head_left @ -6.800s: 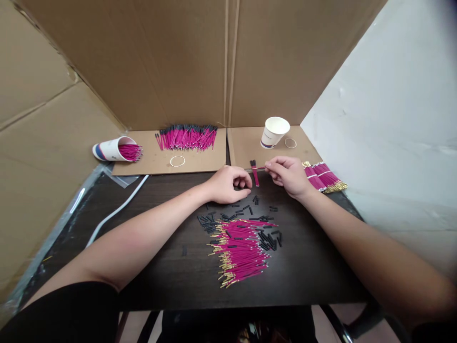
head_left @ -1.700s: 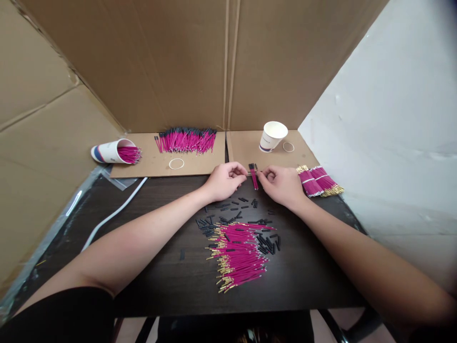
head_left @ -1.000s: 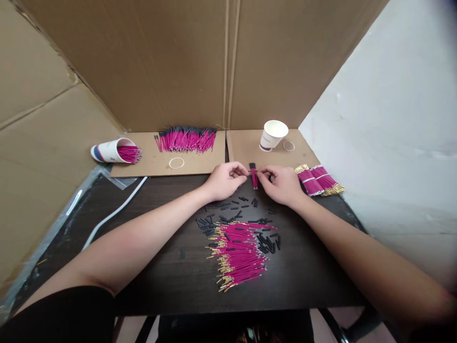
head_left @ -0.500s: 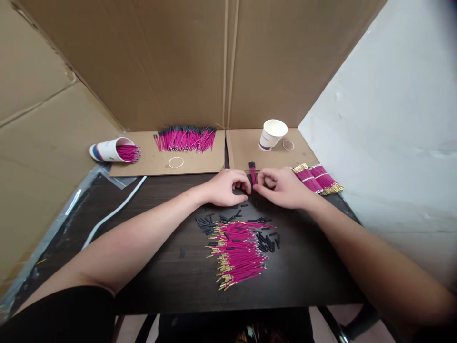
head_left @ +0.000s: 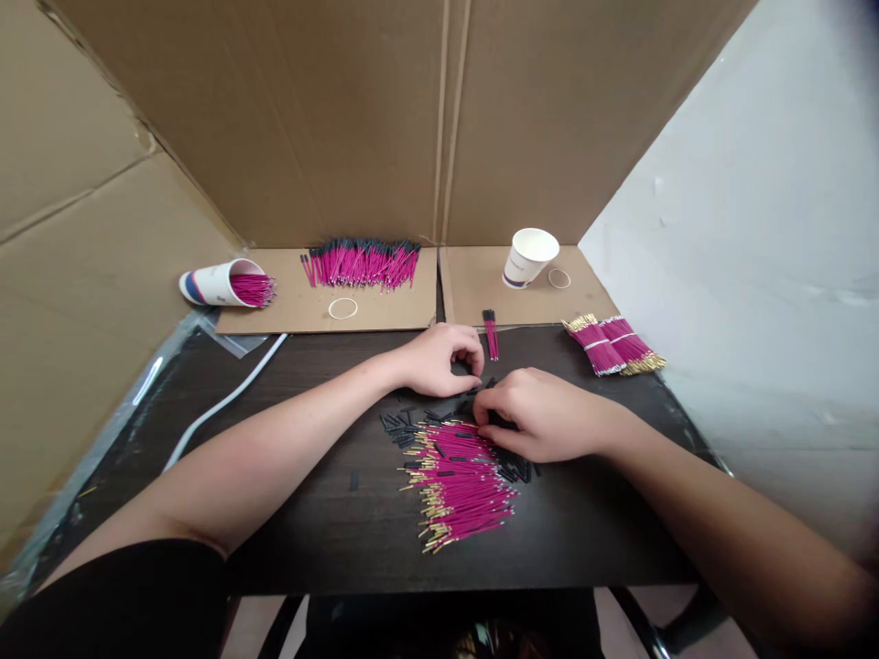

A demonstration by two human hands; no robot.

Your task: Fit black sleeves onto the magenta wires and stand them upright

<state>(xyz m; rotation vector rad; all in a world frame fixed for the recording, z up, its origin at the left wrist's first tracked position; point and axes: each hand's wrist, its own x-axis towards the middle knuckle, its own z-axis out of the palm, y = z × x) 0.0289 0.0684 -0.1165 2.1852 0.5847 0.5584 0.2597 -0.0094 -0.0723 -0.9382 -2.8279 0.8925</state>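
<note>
My left hand (head_left: 443, 360) rests on the dark table with its fingers curled, thumb and fingertips close together near some small black sleeves (head_left: 489, 384). Whatever it pinches is too small to make out. To its right and nearer me, my right hand (head_left: 542, 416) reaches over the upper right of a pile of magenta wires (head_left: 460, 485) with gold tips on the left and silver tips on the right. Its thumb and forefinger close at the pile's edge; their contents are hidden. More black sleeves (head_left: 398, 428) lie loose around the pile. Beyond the hands lies a small group of black-capped magenta wires (head_left: 491, 337).
Black-capped wires (head_left: 363, 265) lie along the left cardboard sheet (head_left: 288, 320), near a rubber band (head_left: 342, 308). A tipped paper cup (head_left: 212, 284) holds magenta wires; another cup (head_left: 528, 261) stands upright beside a second band (head_left: 558, 278). Banded wire bundles (head_left: 611, 345) lie right. A white cable (head_left: 226, 403) crosses the left.
My right hand has left the small black-capped group and come back toward me, onto the pile's upper right edge. My left hand has stayed nearly in place. The view has shifted slightly.
</note>
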